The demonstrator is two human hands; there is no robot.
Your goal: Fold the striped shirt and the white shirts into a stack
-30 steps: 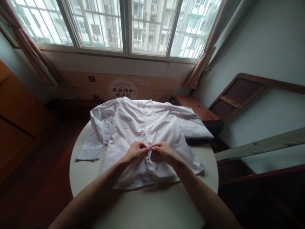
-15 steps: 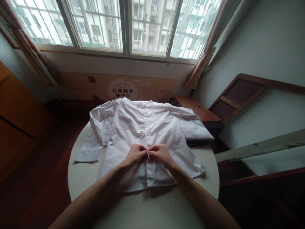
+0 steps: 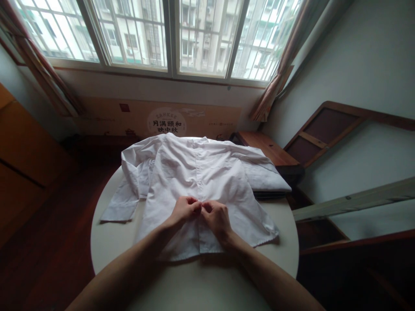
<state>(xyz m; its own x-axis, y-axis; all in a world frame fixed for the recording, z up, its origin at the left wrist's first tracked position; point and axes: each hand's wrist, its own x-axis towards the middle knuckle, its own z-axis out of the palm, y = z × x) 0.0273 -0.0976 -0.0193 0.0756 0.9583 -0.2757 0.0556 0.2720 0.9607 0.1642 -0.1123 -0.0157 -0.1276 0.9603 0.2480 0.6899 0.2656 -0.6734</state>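
A white long-sleeved shirt (image 3: 175, 166) lies front up on a round white table (image 3: 108, 242), its collar toward the window and its hem toward me. Its button placket runs down the middle. On the lower placket, my left hand (image 3: 187, 209) is closed in a pinch on the shirt's front edge. Right against it, my right hand (image 3: 215, 216) pinches the same spot with thumb and fingers. The fingertips of both hands meet there, and whatever small part lies between them is hidden. One sleeve (image 3: 121, 201) hangs bent at the left.
Under the shirt's right side is a folded white cloth stack (image 3: 269, 181) with a dark layer beneath. Behind the table stand a brown wooden cabinet (image 3: 269, 149) and a printed board (image 3: 113, 114) below the barred window. A wooden frame (image 3: 327, 125) leans on the right wall.
My right hand has turned and curled its fingers more, with its wrist a little lower. My left hand stays nearly in place. The shirt lies almost as before.
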